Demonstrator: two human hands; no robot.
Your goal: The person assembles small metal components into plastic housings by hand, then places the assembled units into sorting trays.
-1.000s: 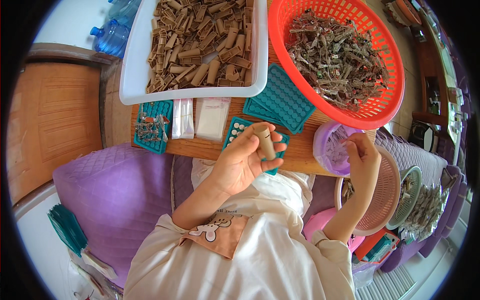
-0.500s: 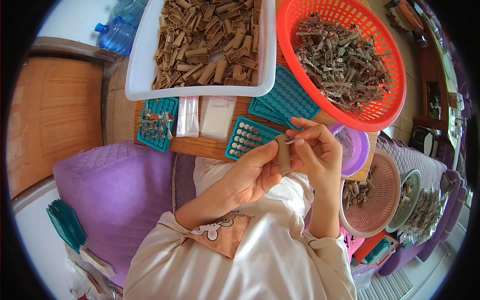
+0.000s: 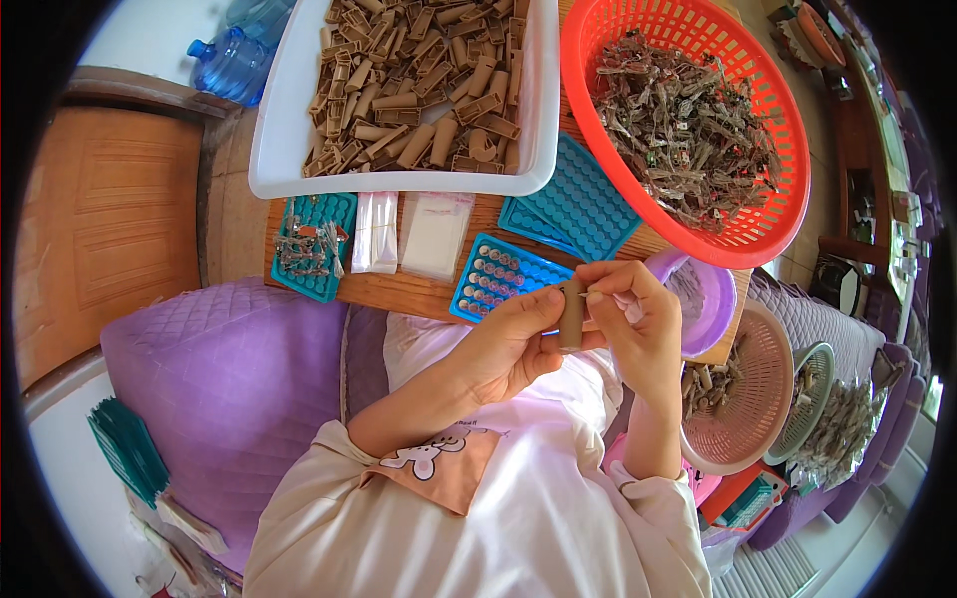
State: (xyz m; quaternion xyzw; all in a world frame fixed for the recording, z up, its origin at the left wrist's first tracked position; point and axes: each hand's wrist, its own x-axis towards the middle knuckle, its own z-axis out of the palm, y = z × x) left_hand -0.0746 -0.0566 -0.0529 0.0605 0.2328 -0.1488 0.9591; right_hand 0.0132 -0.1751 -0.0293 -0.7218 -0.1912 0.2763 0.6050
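wooden board (image 3: 419, 289) | white tub (image 3: 289, 149) | red basket (image 3: 778, 229) | 3 teal trays (image 3: 588, 209) | 2 clear bags (image 3: 435, 234)

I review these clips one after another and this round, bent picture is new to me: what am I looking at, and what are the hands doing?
No machine here: a fisheye camera on a person's head looks down at their bare hands, bending straight edges. The left hand holds a small tan tube upright; the right hand pinches something thin at its top. On the wooden board lie a white tray of tan tubes, a red basket of metal bits, teal hole trays and clear bags.
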